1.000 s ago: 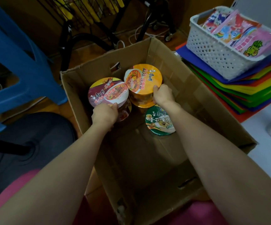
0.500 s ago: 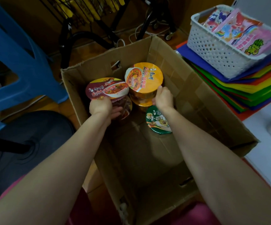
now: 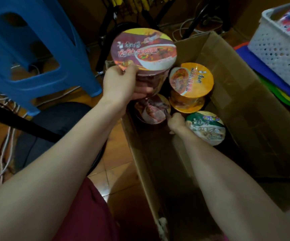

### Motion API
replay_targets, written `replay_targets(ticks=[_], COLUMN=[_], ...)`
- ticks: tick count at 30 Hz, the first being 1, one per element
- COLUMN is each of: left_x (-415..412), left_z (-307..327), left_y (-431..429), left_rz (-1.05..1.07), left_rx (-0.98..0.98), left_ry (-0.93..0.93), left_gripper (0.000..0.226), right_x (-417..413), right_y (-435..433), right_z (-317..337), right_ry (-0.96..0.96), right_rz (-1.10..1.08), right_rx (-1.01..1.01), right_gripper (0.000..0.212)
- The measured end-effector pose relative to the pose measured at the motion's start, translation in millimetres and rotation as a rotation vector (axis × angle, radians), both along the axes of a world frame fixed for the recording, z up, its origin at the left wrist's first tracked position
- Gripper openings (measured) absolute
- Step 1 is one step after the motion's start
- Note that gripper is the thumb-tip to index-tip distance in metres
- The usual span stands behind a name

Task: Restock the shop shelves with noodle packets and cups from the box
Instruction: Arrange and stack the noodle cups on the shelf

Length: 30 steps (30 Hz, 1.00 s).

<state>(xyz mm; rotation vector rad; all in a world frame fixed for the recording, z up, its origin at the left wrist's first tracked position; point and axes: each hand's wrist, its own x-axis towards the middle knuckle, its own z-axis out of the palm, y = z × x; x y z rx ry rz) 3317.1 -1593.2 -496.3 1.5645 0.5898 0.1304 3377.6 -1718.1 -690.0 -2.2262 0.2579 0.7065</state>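
Observation:
An open cardboard box (image 3: 245, 94) stands on the floor in front of me. My left hand (image 3: 121, 84) grips a maroon-lidded noodle cup (image 3: 144, 49) by its side and holds it above the box's left wall. Down in the box lie a second maroon cup (image 3: 153, 110), an orange cup (image 3: 191, 80) stacked on another orange one (image 3: 186, 106), and a green-lidded cup (image 3: 206, 127). My right hand (image 3: 176, 122) is low in the box between the second maroon cup and the green cup, fingers at the maroon cup's rim; its grip is not clear.
A blue plastic stool (image 3: 27, 49) stands at the left, with white cables (image 3: 1, 145) and a dark round seat (image 3: 45, 136) on the floor. At the right, a white basket (image 3: 280, 49) of toy packets sits on stacked coloured sheets (image 3: 280, 94).
My left hand has lifted the maroon cup up out of the box toward the left. My right hand has left the orange cup and dropped lower into the box.

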Motion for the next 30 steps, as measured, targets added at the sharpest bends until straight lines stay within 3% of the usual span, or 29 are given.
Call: replay_targets(ticks=[9, 15, 21, 30], left_x=[8.8, 5.5, -26.8, -57.4], left_z=[4.6, 5.6, 59.2, 265.4], left_y=[4.1, -5.6, -16.6, -19.3], left_rz=[-0.043, -0.076, -0.152, -0.145], left_rx=[-0.033, -0.037, 0.094, 0.144], left_ry=[-0.066, 0.033, 0.067, 0.05], left_gripper=[0.026, 0.023, 0.016, 0.017], right_x=[-3.0, -32.8, -82.3, -128.8], right_y=[18.5, -0.6, -36.9, -95.6], right_z=[-21.5, 23.9, 117.1, 342.8], right_ry=[0.075, 0.145, 0.194, 0.05], right_rz=[-0.17, -0.12, -0.051, -0.289], right_rx=[0.182, 0.163, 0.059, 0.092], right_gripper=[0.046, 0.037, 0.049, 0.046])
